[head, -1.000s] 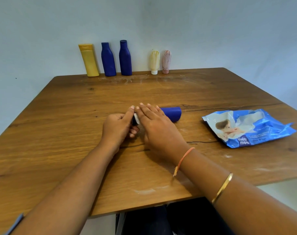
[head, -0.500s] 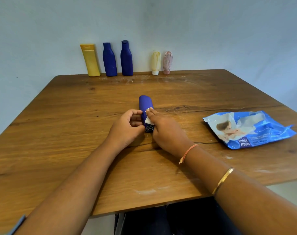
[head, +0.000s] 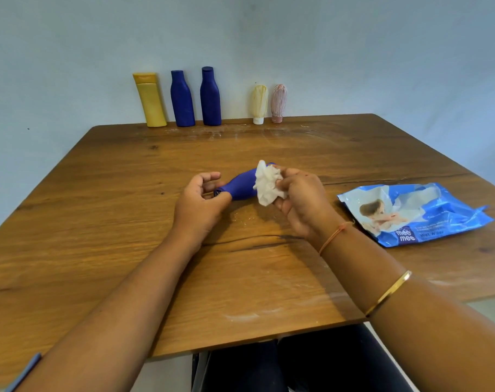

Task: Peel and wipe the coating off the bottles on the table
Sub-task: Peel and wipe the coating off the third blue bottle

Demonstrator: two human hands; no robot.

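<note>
A blue bottle [head: 242, 186] lies on its side at the middle of the wooden table [head: 127, 222], cap end toward the left. My left hand [head: 199, 203] holds its cap end with curled fingers and thumb. Just to its right, my right hand [head: 302, 199] grips a crumpled white wipe [head: 267, 183] against the bottle's wider end, which the wipe hides. Along the wall stand a yellow bottle [head: 151, 100], two blue bottles [head: 182, 99] [head: 210, 96], and two small tubes, one cream [head: 259, 104] and one pink [head: 278, 103], both streaked with coating.
A blue pack of wet wipes [head: 413, 212] lies on the table to the right of my right hand. White smears and flecks mark the wood near the back row and by the front edge.
The bottle has turned from pointing away from me to lying across, cap end left. My right hand has lifted and now shows the crumpled wipe bunched in its fingers.
</note>
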